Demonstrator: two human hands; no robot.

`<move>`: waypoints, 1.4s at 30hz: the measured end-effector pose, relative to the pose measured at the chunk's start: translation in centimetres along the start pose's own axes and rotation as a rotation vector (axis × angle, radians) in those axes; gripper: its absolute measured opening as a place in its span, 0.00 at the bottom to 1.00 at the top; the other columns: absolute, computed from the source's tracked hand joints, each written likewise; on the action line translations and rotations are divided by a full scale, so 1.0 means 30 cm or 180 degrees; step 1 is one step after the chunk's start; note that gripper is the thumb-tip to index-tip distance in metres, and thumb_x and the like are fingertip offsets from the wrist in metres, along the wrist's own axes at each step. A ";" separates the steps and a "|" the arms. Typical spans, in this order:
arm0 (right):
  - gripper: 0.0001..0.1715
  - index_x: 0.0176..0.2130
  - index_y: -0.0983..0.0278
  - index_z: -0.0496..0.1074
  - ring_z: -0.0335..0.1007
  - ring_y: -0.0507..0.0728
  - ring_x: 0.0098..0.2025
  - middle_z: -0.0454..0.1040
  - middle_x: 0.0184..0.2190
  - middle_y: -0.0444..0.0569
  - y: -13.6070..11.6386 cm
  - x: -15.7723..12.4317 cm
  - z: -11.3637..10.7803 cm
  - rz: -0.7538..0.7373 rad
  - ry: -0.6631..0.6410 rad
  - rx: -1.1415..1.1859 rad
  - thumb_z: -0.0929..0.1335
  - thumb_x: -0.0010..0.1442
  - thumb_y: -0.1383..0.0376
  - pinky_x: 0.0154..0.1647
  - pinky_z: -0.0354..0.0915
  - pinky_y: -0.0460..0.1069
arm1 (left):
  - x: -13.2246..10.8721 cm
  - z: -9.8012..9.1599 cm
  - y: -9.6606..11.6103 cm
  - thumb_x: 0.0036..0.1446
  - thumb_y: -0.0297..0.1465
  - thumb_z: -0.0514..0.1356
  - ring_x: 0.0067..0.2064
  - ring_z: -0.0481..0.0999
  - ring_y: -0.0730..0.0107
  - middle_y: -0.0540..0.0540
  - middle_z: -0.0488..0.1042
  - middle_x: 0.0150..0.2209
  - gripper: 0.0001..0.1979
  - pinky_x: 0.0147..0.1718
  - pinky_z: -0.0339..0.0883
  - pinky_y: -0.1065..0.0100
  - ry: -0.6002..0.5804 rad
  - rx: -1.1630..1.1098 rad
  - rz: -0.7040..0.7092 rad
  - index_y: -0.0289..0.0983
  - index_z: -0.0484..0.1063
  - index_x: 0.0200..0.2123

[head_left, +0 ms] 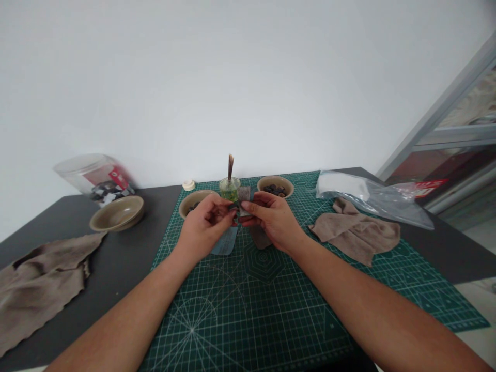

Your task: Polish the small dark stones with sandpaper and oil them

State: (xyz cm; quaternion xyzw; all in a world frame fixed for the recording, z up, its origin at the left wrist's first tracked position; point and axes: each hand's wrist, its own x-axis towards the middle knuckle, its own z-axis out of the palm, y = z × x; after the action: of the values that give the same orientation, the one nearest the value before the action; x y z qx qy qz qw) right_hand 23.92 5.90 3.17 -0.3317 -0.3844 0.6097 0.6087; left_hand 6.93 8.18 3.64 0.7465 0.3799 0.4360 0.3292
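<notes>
Forearms (137, 310) overhang cutting mat (267, 325); nr counter's (127, 261) back edge, L hand (203, 222) pinches small dk piece (233, 205), prob. hard, slippery, best held by edges; R hand (274, 217) pinches grey strip (245, 194), prob. light, bendy.

Jar (228, 194) between two bowls (185, 202) (285, 188) behind hands (203, 222) (277, 217), mat (282, 320) beneath, cloths (42, 284) (358, 235) far left and right
</notes>
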 end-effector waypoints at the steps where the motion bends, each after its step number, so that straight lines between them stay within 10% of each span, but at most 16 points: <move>1: 0.19 0.31 0.63 0.75 0.75 0.53 0.26 0.78 0.28 0.43 -0.002 0.001 0.000 0.0001 -0.0057 0.0018 0.80 0.40 0.59 0.30 0.72 0.49 | 0.000 -0.001 0.000 0.54 0.35 0.62 0.27 0.74 0.71 0.51 0.74 0.26 0.07 0.25 0.67 0.71 0.0014 0.0118 0.0002 0.39 0.70 0.35; 42: 0.15 0.28 0.66 0.73 0.71 0.51 0.25 0.76 0.24 0.44 0.011 -0.002 -0.004 0.0029 0.0089 -0.0569 0.77 0.43 0.61 0.28 0.69 0.46 | -0.015 0.009 0.005 0.55 0.36 0.61 0.28 0.72 0.70 0.50 0.76 0.27 0.08 0.27 0.62 0.70 -0.0310 0.0757 -0.0068 0.37 0.73 0.30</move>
State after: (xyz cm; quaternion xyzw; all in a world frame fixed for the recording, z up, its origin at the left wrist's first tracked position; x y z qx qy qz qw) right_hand 23.85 5.87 2.83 -0.3949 -0.4273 0.5710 0.5792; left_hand 7.06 7.68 3.49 0.7964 0.4204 0.3476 0.2611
